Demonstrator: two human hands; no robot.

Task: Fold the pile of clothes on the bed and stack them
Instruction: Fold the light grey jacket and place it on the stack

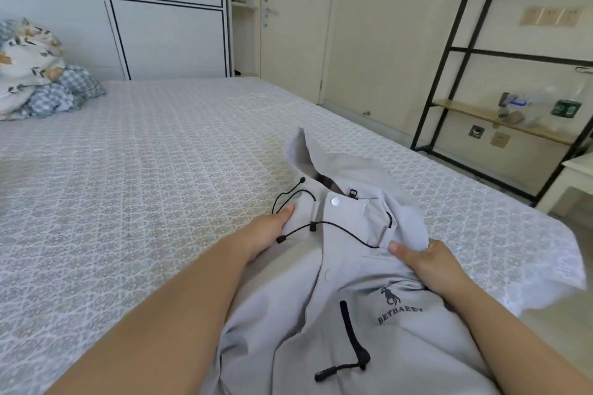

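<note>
Two bare hands are holding a light grey hooded jacket [340,266] at its shoulders on the bed [144,170]. The left hand [266,234] is gripping the jacket's left shoulder edge, thumb lying on top of the cloth and fingers tucked out of sight beneath it. The right hand [430,263] is gripping the right shoulder in the same way, thumb pressing on the front panel and fingers curling under a fold of fabric.

The jacket is lying front side up near the bed's right edge, its long axis running from the person toward the far wall. Its hood [308,154] is pointing away from the person, and the body is trailing back toward the bottom of the view, between the forearms. A black drawcord [340,229] is looping across the collar, a round snap button [335,201] is sitting at the neck, and a black zipper [351,335] is running down the chest beside a horse logo with lettering [396,305].

At the far left corner of the bed, well apart from the jacket, a heap of bedding [35,74] in leaf print and blue check is sitting. A white wardrobe [128,9] is standing behind the bed, and a black-framed shelf [500,112] is leaning against the wall on the right.
</note>
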